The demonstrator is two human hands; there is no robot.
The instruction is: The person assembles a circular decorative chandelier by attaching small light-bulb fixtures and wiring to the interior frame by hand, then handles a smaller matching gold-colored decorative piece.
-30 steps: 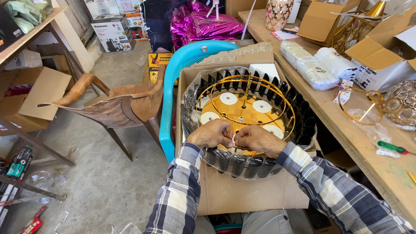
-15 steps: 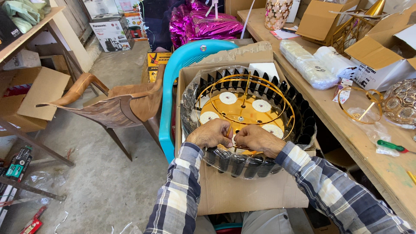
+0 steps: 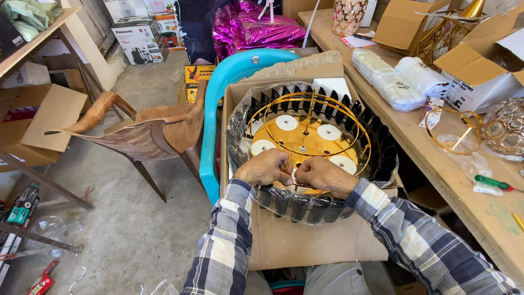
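A round gold chandelier frame with thin gold rings and white lamp sockets lies in a cardboard box on my lap. Dark plastic-wrapped pieces ring its outer edge. My left hand and my right hand meet at the near rim of the frame, fingers pinched together on a small part there. What the fingertips hold is too small to make out. Both sleeves are plaid.
A teal plastic chair stands behind the box, a brown chair to its left. A wooden workbench on the right carries cardboard boxes, wrapped white rolls, a gold ring, a crystal lamp ball and a green-handled screwdriver. Boxes and tools lie at left.
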